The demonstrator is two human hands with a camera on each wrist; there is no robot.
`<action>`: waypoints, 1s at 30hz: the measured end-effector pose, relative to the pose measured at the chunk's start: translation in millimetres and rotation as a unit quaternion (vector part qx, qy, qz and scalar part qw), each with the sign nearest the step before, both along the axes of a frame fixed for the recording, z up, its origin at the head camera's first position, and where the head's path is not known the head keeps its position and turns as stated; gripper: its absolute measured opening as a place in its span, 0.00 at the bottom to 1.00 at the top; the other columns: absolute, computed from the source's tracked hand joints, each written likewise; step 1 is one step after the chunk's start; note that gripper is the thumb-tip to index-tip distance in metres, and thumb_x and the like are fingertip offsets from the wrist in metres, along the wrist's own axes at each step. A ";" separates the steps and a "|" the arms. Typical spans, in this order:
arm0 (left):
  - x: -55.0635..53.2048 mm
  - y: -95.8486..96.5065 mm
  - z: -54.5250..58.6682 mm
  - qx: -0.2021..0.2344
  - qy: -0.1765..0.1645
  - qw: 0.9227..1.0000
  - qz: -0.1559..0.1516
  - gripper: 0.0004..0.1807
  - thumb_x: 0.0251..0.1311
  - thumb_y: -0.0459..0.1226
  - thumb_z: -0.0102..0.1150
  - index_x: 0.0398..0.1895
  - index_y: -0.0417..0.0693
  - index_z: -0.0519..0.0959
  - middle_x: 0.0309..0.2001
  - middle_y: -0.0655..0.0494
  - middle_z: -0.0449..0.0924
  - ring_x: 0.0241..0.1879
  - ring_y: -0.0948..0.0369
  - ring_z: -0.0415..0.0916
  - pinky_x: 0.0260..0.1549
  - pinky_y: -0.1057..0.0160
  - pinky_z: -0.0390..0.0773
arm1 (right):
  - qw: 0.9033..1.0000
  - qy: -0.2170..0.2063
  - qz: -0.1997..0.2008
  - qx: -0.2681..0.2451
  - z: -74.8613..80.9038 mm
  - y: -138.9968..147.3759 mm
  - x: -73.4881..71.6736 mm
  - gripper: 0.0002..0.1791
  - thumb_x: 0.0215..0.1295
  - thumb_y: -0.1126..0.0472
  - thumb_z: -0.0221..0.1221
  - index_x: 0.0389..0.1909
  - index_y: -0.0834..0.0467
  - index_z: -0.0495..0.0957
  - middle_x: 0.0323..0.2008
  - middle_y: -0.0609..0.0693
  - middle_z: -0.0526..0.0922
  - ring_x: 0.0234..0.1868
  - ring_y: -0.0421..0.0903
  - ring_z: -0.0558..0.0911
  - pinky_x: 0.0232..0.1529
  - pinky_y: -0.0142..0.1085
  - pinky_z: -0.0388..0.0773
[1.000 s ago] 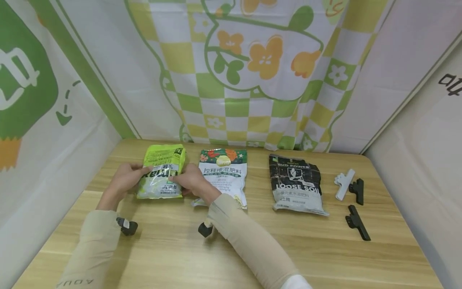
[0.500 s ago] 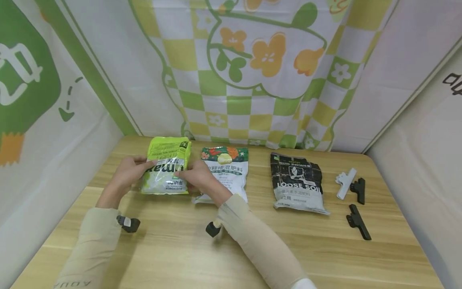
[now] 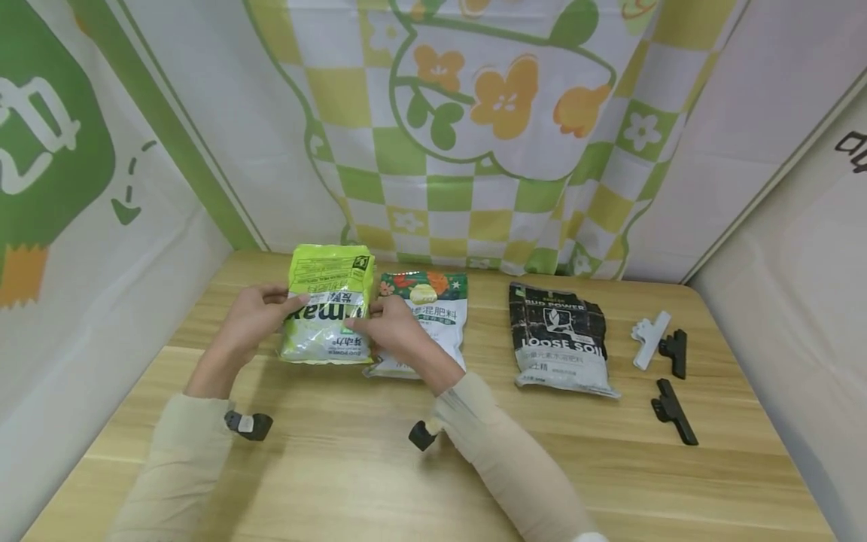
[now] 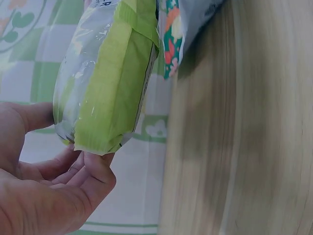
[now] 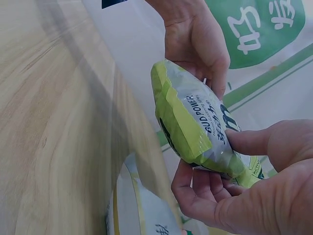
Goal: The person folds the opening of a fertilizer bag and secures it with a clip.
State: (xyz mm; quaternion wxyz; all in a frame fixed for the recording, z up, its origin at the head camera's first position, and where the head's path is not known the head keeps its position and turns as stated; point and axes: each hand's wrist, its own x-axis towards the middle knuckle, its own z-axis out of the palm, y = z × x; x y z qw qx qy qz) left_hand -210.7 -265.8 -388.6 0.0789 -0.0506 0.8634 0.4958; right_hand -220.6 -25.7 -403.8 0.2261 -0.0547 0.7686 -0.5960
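A: What is grasped, and where?
B: The lime-green bag [image 3: 330, 290], gripped at opposite sides by left hand [image 3: 254, 320] and right hand [image 3: 401, 329], raised above the tabletop [image 3: 339, 482], near the white bag [image 3: 445, 320].

a pale wood-grain tabletop [image 3: 325, 489] with a soft sheen reaches back to a hanging cloth [image 3: 450, 199] checked in green, yellow and white, with orange flowers. the white left wall [image 3: 169, 218] bears a green patch [image 3: 88, 173] and a dashed arrow [image 3: 127, 211]; the white right wall [image 3: 799, 248] has black lettering [image 3: 855, 150].
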 end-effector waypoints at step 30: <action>39.3 76.5 21.1 0.088 0.052 0.991 -0.081 0.32 0.65 0.44 0.73 0.66 0.39 0.74 0.60 0.41 0.78 0.52 0.58 0.88 0.45 0.63 0.89 | 0.999 0.037 -0.027 -0.030 14.2 102.7 52.8 0.25 0.65 0.60 0.72 0.60 0.61 0.77 0.52 0.57 0.83 0.42 0.48 0.87 0.43 0.43 0.89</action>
